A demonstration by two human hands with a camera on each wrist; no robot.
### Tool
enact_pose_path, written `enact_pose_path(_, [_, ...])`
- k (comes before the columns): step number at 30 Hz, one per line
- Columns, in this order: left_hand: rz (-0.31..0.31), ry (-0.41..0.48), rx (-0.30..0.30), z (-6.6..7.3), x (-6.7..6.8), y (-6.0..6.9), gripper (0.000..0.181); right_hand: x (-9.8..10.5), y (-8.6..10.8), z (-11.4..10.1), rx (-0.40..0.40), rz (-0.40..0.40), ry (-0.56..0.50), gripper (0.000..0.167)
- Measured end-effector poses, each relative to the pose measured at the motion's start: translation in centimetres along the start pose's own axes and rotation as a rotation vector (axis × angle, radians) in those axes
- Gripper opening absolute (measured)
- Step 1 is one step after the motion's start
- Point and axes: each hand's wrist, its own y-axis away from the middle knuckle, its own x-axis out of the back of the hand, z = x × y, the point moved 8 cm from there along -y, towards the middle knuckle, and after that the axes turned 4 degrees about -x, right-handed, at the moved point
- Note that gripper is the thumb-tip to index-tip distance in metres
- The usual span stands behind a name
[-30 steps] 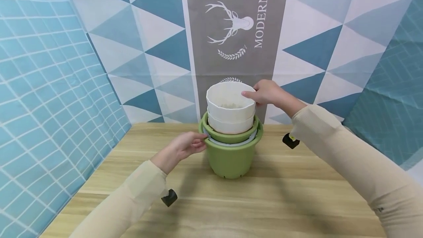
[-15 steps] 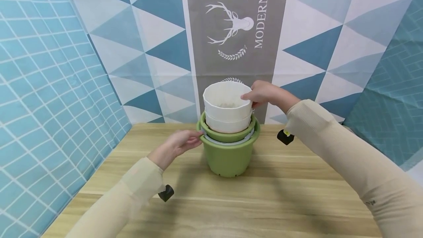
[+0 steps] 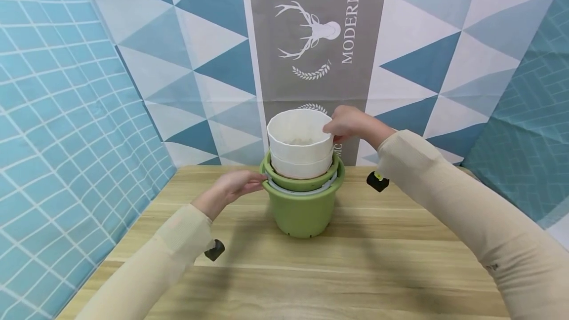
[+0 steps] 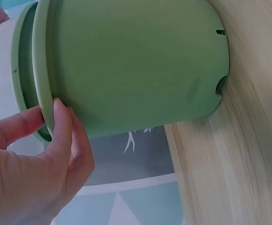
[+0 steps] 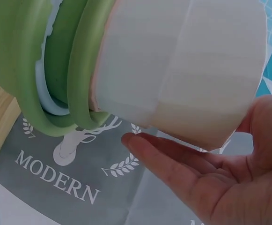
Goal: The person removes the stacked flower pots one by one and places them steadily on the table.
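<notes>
A stack of nested flower pots stands upright at the back of the table. Outermost is a green flower pot [image 3: 301, 214] with slots at its base; a grey rim [image 3: 311, 192] and another green pot [image 3: 306, 184] sit inside it. White faceted pots [image 3: 300, 154] rise from the top, one within another. My left hand [image 3: 233, 185] pinches the outer green pot's rim on its left side, thumb and fingers on either side of it in the left wrist view. At the upper right, my right hand [image 3: 351, 125] holds the top white pot's rim, thumb over the edge and fingers along the outside wall.
The wood-grain table [image 3: 284, 280] runs up to a patterned cloth backdrop [image 3: 213, 63] close behind the stack. A blue tiled sheet [image 3: 66, 127] borders the left side, and a teal cloth [image 3: 524, 112] hangs at the right.
The whole stack has shifted a little to the left across the table. Both hands have moved left with it, keeping their holds on the rims.
</notes>
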Motion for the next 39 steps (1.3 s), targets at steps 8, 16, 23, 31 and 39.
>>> enact_pose_path(8, [0.016,0.022,0.005,0.0,0.6,0.0,0.036,0.0,-0.4,-0.5,-0.023,-0.025,-0.008,0.018])
enact_pose_path(16, [0.025,0.045,0.007,0.1,1.4,0.0,0.04,0.2,-0.5,-1.2,-0.042,-0.04,-0.081,0.011])
enact_pose_path(23, [0.035,0.084,0.022,-0.3,1.7,0.1,0.043,0.5,-0.7,-1.5,-0.054,-0.017,0.031,0.012])
enact_pose_path(31, [0.042,0.05,0.011,-0.6,1.5,0.3,0.028,0.4,-0.6,-1.1,-0.051,-0.077,-0.01,0.015])
enact_pose_path(39, [0.025,0.033,-0.009,-0.3,1.7,0.4,0.024,0.7,-0.4,-1.0,-0.027,-0.089,-0.092,0.024])
